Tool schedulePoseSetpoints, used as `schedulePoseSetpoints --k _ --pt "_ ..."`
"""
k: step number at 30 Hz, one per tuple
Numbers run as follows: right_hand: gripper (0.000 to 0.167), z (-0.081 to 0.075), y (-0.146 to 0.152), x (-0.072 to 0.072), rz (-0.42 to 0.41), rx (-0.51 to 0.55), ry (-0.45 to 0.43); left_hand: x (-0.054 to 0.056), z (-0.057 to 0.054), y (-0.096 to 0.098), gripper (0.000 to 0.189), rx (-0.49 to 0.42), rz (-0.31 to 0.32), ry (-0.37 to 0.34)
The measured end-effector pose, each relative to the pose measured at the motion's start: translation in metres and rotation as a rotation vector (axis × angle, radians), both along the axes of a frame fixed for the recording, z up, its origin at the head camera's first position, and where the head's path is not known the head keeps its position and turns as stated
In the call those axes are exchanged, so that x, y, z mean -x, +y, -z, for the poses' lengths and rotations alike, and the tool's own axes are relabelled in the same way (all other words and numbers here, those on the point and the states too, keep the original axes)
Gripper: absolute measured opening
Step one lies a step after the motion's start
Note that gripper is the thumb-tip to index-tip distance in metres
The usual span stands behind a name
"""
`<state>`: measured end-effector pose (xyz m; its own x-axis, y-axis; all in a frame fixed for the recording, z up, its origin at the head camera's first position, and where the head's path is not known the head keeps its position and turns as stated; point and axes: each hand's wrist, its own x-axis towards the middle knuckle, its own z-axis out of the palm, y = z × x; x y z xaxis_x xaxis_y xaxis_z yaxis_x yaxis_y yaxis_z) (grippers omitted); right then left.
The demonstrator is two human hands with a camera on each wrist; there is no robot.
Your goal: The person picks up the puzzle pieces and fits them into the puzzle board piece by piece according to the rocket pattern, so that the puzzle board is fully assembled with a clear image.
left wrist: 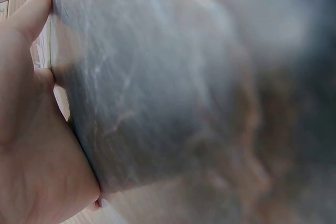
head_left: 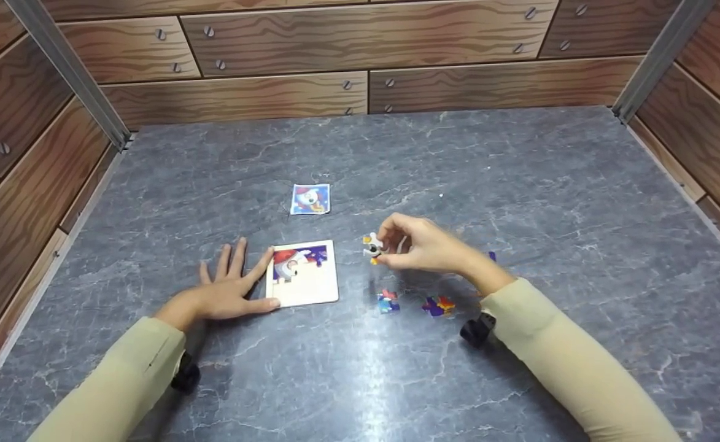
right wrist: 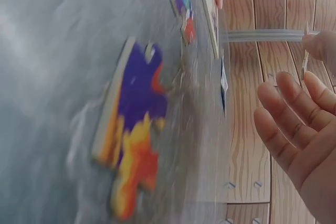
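A white puzzle board (head_left: pixel 307 288) lies on the grey table, its upper left filled with joined pieces that show a red hat and a white face. My left hand (head_left: pixel 228 294) rests flat with fingers spread, thumb and index finger on the board's left edge. To the right of the board, my right hand (head_left: pixel 418 245) pinches a white, black and orange puzzle piece (head_left: pixel 372 248) between thumb and index finger, held above the table. In the right wrist view that piece (right wrist: pixel 305 59) appears edge-on, while the other fingers are loosely bent.
Nearer me lie a blue and red puzzle piece (head_left: pixel 388 301) and a purple and orange one (head_left: pixel 438 306). Another purple piece (head_left: pixel 492 255) shows partly behind the right forearm. A small picture card (head_left: pixel 310 199) lies beyond the board. Wood-patterned walls (head_left: pixel 360 55) bound the table.
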<state>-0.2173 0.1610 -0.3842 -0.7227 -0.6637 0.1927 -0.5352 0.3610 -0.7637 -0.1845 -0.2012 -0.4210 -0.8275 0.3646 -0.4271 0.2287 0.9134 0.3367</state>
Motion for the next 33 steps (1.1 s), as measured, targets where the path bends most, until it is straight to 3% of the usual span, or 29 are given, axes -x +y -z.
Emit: schedulePoseSetpoints --k 17,33 --pt "0.027 0.001 -0.050 0.000 -0.079 0.021 0.010 0.002 -0.004 0.002 0.098 0.004 -0.002 -0.001" --pt "0.028 0.006 -0.092 0.004 -0.074 -0.110 0.038 -0.001 -0.001 0.001 0.097 -0.003 -0.004 0.005"
